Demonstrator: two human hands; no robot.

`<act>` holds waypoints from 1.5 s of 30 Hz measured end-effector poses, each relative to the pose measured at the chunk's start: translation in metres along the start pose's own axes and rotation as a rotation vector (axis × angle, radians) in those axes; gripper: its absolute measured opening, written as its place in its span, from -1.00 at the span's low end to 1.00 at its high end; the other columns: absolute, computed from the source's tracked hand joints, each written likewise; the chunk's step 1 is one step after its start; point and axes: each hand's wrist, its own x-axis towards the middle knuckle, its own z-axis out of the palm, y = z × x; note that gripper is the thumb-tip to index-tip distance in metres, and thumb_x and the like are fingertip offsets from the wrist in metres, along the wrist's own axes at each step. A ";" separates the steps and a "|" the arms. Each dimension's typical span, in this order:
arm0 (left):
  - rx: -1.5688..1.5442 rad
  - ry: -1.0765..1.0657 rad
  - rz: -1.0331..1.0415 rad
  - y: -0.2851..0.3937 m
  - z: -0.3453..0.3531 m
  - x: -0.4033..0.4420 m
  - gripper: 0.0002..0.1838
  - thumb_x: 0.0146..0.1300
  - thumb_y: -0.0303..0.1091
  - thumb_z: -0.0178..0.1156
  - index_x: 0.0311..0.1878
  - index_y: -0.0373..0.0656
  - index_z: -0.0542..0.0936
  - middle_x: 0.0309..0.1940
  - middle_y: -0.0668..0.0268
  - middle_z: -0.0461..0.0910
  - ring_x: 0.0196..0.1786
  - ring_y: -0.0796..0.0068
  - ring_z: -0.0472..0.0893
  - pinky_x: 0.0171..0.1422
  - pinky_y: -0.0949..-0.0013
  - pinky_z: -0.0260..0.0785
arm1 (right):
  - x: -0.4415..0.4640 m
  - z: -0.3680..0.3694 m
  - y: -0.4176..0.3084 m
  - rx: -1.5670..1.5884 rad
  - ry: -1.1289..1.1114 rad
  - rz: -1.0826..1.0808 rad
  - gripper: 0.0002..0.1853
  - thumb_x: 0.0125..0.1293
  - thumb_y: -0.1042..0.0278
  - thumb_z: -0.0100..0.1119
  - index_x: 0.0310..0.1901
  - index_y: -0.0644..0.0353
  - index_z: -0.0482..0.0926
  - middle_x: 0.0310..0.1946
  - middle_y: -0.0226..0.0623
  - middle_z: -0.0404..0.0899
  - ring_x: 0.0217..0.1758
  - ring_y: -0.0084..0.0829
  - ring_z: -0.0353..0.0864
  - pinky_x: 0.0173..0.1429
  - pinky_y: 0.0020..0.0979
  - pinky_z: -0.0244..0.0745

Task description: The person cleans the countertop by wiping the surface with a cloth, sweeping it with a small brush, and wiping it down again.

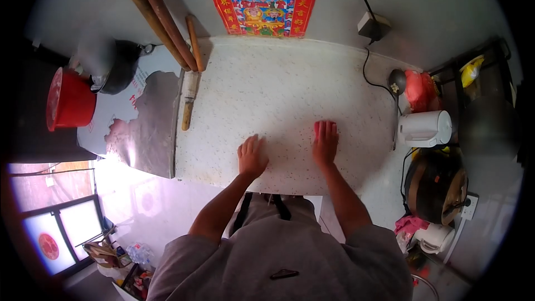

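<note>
My right hand [325, 146] presses a small red cloth [317, 129] against the speckled white countertop [278, 89], with the fingers folded over it. Most of the cloth is covered by the fingers. To its left, my left hand [252, 157] rests near the counter's front edge with fingers stretched out and nothing in them. A knife with a wooden handle [186, 116] lies along the left side of the counter, well away from both hands.
Wooden poles [161, 19] lean at the back left, beside a red bucket [71, 99] and a dark pot [120, 72]. A white kettle [426, 129], a ladle [397, 83] and a red plastic bag [419, 90] stand at the right. A black cable [366, 69] runs down the wall.
</note>
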 end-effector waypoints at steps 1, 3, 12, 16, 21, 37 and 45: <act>-0.031 0.066 0.004 -0.003 -0.004 0.008 -0.20 0.17 -0.16 0.31 0.49 0.01 0.27 0.58 0.11 0.01 0.63 0.06 -0.08 0.64 -0.11 -0.25 | 0.003 0.003 -0.014 -0.078 0.053 0.117 -0.62 0.30 0.46 0.11 0.16 0.18 0.46 0.19 -0.03 0.41 0.36 0.06 0.33 0.46 0.02 0.21; -0.023 0.154 0.027 -0.008 -0.009 0.036 -0.22 0.20 -0.19 0.28 0.50 0.02 0.25 0.57 0.13 0.05 0.62 0.06 -0.04 0.63 -0.11 -0.20 | -0.014 0.015 -0.048 0.074 -0.004 -0.068 -0.57 0.22 0.49 0.18 0.16 0.19 0.46 0.18 -0.01 0.40 0.37 0.08 0.32 0.45 0.03 0.21; 0.108 -0.027 0.064 -0.019 -0.032 0.132 -0.08 0.34 0.09 0.16 0.62 0.07 -0.06 0.64 0.05 -0.29 0.67 0.02 -0.32 0.62 -0.26 -0.45 | 0.055 0.037 -0.012 0.103 -0.032 0.018 -0.49 0.29 0.46 0.14 0.29 0.18 0.40 0.33 -0.01 0.33 0.47 0.07 0.23 0.46 0.07 0.21; 0.128 -0.176 -0.024 -0.007 -0.046 0.145 0.06 0.25 0.21 0.25 0.63 0.07 -0.12 0.63 -0.01 -0.39 0.66 -0.03 -0.42 0.60 -0.31 -0.52 | 0.061 0.024 -0.051 0.270 -0.085 -0.369 -0.66 0.32 0.50 0.11 0.14 0.23 0.47 0.20 -0.06 0.43 0.38 0.04 0.33 0.51 0.03 0.17; 0.111 -0.292 -0.013 -0.020 -0.048 0.152 0.18 0.16 0.26 0.31 0.64 0.07 -0.19 0.63 -0.01 -0.46 0.66 -0.02 -0.50 0.60 -0.29 -0.57 | 0.123 0.066 0.014 0.305 -0.152 -0.372 -0.48 0.33 0.48 0.11 0.33 0.23 0.34 0.36 -0.01 0.31 0.50 0.14 0.17 0.53 0.11 0.09; 0.012 -0.267 -0.038 -0.015 -0.049 0.152 0.16 0.22 0.28 0.23 0.64 -0.01 -0.23 0.64 0.04 -0.43 0.67 0.05 -0.50 0.61 -0.23 -0.64 | 0.205 0.096 -0.051 0.453 -0.074 -0.595 -0.52 0.19 0.58 0.12 0.20 0.24 0.47 0.29 -0.08 0.38 0.46 -0.01 0.25 0.57 0.00 0.11; 0.001 -0.200 -0.074 -0.028 -0.029 0.159 -0.02 0.40 0.23 0.02 0.63 -0.10 -0.18 0.66 0.14 -0.35 0.68 0.10 -0.42 0.63 -0.19 -0.61 | 0.113 0.025 -0.069 0.472 -0.428 -0.592 -0.76 0.22 0.48 0.16 -0.06 0.18 0.59 0.10 -0.22 0.53 0.33 -0.14 0.39 0.47 -0.14 0.26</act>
